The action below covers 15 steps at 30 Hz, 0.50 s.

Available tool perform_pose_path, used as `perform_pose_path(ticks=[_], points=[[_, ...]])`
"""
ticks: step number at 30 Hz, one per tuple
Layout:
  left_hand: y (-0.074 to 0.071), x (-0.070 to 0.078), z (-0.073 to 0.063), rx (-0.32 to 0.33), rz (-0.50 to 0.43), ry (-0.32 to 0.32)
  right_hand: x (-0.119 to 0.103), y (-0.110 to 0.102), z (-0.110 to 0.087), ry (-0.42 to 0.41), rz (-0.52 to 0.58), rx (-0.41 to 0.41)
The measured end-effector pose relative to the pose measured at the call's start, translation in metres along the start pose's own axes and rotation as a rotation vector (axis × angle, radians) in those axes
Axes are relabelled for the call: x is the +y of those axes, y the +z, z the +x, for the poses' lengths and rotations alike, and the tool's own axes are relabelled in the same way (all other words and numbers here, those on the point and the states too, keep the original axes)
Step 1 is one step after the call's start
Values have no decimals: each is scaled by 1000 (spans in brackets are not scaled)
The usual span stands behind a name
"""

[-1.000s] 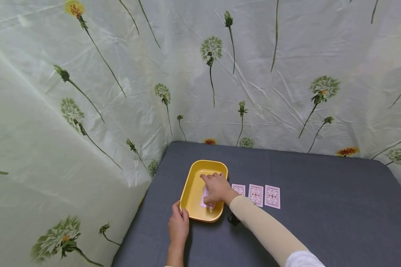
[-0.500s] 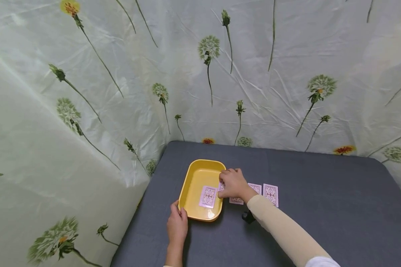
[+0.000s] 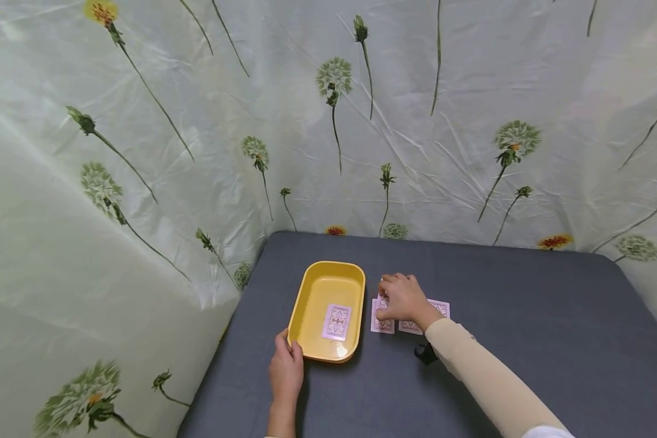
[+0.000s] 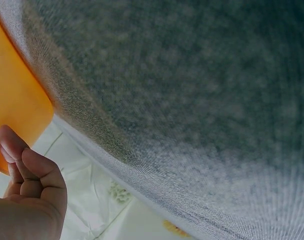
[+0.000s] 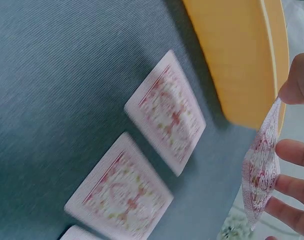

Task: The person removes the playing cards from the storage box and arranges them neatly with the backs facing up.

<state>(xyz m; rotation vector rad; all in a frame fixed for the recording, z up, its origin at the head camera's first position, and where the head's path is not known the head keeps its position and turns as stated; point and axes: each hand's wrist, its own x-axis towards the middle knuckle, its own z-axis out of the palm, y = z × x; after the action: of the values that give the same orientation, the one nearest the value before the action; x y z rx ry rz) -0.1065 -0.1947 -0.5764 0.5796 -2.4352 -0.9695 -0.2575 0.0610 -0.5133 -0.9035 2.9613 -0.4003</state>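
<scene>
A yellow tray [image 3: 317, 350] stands on the dark table, with one playing card [image 3: 336, 322] lying face down inside. At its near left corner my left hand [image 3: 286, 368] grips the rim, thumb and fingers on the wall; the left wrist view shows those curled fingers [image 4: 39, 167] against the orange-yellow side. To the right of the tray, my right hand [image 3: 402, 299] pinches a playing card [image 5: 262, 170] by its edges between thumb and fingers, raised above the table. Below it lie face-down playing cards in a row, the nearest card [image 5: 167, 115] beside the tray and another card [image 5: 123, 195] next to it.
A third card [image 3: 440, 307] of the row is partly covered by my right hand and wrist. A small black device [image 3: 426, 353] sits under the right wrist. The grey table [image 3: 525, 328] extends far to the right, and a flower-printed curtain [image 3: 460, 182] hangs along its back and left.
My right hand has moved right, from over the tray to above the card row, carrying one card out. One card stays in the tray. The left hand keeps its grip on the tray.
</scene>
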Motion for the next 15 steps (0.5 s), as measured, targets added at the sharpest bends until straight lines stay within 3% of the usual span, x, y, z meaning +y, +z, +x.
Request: perform_pose_path(ticks=[15], points=[[0,1,0,-36,18,-32,45,-2,-37,63,-37,17]])
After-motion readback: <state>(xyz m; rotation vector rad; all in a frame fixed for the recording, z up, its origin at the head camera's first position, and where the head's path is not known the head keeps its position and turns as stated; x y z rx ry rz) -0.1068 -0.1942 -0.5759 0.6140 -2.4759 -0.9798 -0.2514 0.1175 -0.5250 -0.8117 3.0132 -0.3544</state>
